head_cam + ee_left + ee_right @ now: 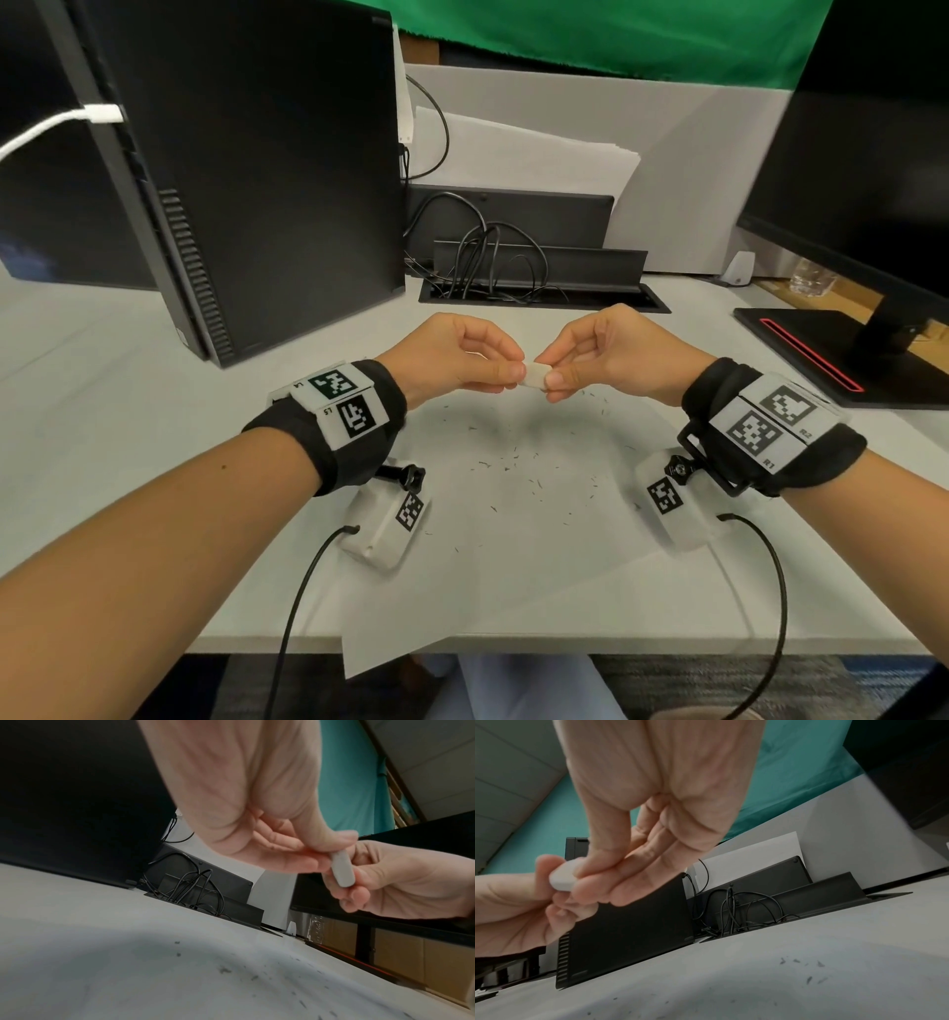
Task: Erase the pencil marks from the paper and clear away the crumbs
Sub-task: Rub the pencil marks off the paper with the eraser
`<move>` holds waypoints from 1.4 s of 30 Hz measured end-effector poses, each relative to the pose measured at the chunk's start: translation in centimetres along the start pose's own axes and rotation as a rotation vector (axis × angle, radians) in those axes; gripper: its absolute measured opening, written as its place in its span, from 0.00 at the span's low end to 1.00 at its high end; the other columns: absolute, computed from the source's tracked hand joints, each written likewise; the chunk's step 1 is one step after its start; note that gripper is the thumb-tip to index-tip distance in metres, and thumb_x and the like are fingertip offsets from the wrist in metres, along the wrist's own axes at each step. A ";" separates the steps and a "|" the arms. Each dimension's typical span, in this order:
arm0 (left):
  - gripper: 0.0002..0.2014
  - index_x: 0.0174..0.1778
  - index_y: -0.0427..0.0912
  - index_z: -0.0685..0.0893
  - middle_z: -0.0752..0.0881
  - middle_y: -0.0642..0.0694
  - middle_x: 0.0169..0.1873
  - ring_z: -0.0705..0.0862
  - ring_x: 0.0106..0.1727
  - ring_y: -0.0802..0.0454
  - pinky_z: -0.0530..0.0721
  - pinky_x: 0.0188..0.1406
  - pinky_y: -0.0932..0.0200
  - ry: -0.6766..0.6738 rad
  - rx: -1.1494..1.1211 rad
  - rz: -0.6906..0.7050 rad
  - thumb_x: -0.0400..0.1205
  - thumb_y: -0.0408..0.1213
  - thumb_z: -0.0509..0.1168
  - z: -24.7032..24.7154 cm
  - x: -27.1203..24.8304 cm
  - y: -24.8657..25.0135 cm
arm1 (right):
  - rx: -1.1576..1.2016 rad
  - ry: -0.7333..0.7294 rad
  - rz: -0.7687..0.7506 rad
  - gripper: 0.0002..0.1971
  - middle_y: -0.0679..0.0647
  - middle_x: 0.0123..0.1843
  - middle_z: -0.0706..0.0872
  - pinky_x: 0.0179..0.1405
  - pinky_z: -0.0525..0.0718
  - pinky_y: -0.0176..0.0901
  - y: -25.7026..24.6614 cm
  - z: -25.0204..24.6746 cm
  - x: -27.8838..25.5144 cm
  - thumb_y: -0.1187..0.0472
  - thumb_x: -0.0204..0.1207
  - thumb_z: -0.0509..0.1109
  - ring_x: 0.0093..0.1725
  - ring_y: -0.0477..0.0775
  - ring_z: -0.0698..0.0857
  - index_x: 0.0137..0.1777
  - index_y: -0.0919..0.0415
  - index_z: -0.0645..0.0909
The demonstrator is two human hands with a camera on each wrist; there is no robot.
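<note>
Paper (513, 555): thin, limp, near corner overhangs the desk (102, 411) edge; pin it flat before sweeping. Crumbs (513, 462): light, scattered mid-paper, open room all round. Eraser (534, 379): small, firm, above paper's far edge, pinched at opposite ends by left hand (462, 360) and right hand (611, 354).

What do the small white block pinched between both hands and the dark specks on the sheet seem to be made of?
Small white block, pinched by left hand and right hand: likely rubber or vinyl eraser; matte, rounded edges. Dark specks on the white paper sheet: probably graphite-stained eraser crumbs; thin, curled, grey.
</note>
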State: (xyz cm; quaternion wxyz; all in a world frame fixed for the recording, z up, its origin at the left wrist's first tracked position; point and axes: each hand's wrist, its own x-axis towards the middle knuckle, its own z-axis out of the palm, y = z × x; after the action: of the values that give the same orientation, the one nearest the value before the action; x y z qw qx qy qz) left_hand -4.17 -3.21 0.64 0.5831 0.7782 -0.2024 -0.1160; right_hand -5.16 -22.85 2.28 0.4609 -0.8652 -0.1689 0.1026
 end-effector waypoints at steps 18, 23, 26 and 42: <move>0.04 0.43 0.36 0.86 0.90 0.50 0.28 0.89 0.32 0.59 0.85 0.34 0.72 0.008 -0.031 -0.050 0.74 0.27 0.72 0.3 -0.2 -0.3 | -0.064 0.077 -0.097 0.02 0.52 0.32 0.90 0.35 0.85 0.30 0.0 0.9 0.5 0.64 0.71 0.74 0.29 0.45 0.89 0.42 0.63 0.86; 0.04 0.44 0.37 0.86 0.90 0.50 0.28 0.89 0.31 0.60 0.85 0.34 0.72 0.022 -0.046 -0.049 0.75 0.27 0.71 -0.1 -0.2 -0.2 | 0.054 0.067 -0.056 0.08 0.51 0.29 0.89 0.37 0.88 0.34 0.1 0.6 0.6 0.68 0.79 0.64 0.31 0.46 0.90 0.52 0.70 0.83; 0.04 0.44 0.37 0.86 0.90 0.50 0.29 0.89 0.32 0.60 0.86 0.35 0.71 0.042 -0.053 -0.058 0.76 0.28 0.70 -0.3 -0.1 -0.2 | 0.066 0.017 -0.059 0.10 0.57 0.40 0.90 0.47 0.89 0.37 0.2 0.7 0.5 0.68 0.80 0.62 0.37 0.47 0.90 0.56 0.68 0.83; 0.03 0.43 0.35 0.87 0.89 0.44 0.33 0.89 0.31 0.59 0.86 0.34 0.71 0.116 -0.072 -0.054 0.78 0.28 0.68 -1.0 0.1 0.0 | 0.123 0.126 -0.118 0.02 0.56 0.37 0.88 0.42 0.89 0.39 -0.1 0.9 1.3 0.68 0.75 0.70 0.32 0.47 0.88 0.45 0.62 0.83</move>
State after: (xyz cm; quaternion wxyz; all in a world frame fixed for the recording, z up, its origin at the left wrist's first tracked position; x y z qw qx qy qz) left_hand -3.61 -2.41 0.91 0.6181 0.7673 -0.1430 -0.0934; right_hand -4.25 -21.56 1.81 0.5283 -0.8284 -0.1837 0.0307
